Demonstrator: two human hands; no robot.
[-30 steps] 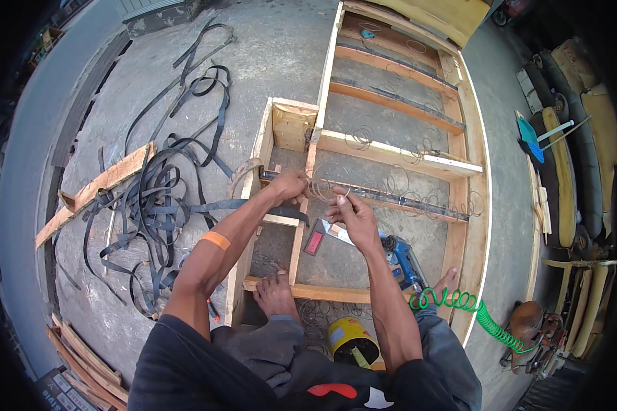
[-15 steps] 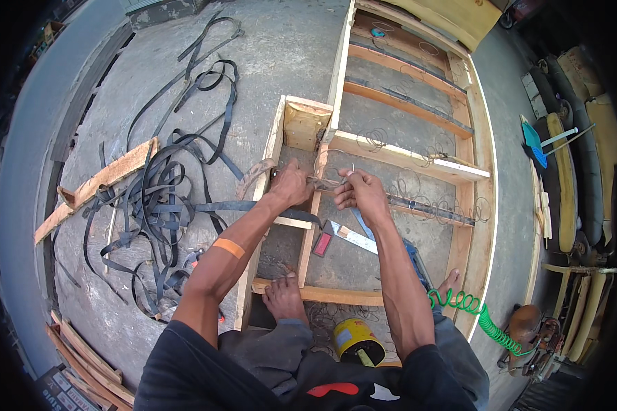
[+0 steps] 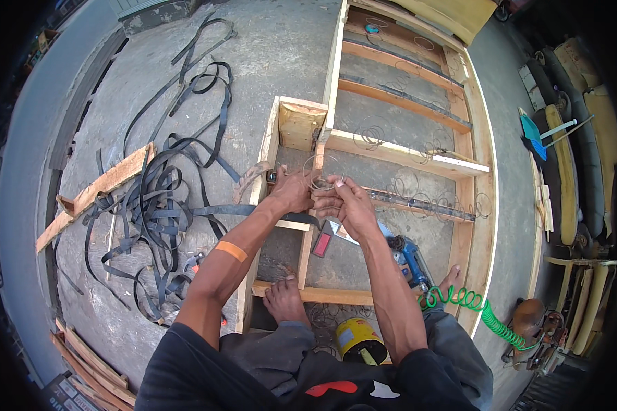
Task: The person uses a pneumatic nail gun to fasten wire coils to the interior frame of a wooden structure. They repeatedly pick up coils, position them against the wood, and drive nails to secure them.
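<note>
On the left, the tangled black straps could catch a foot, since their loops lie loose beside the wooden frame. The left hand is bent over the frame's inner rail, its fingertips hidden, so its grip cannot be told. Between the hands, the wire spring could whip free if the right hand, pinching its edge between thumb and forefinger, slipped. Further right, the green coiled hose might snag the bare foot beside it.

Wire coil — held in fingers.
</note>
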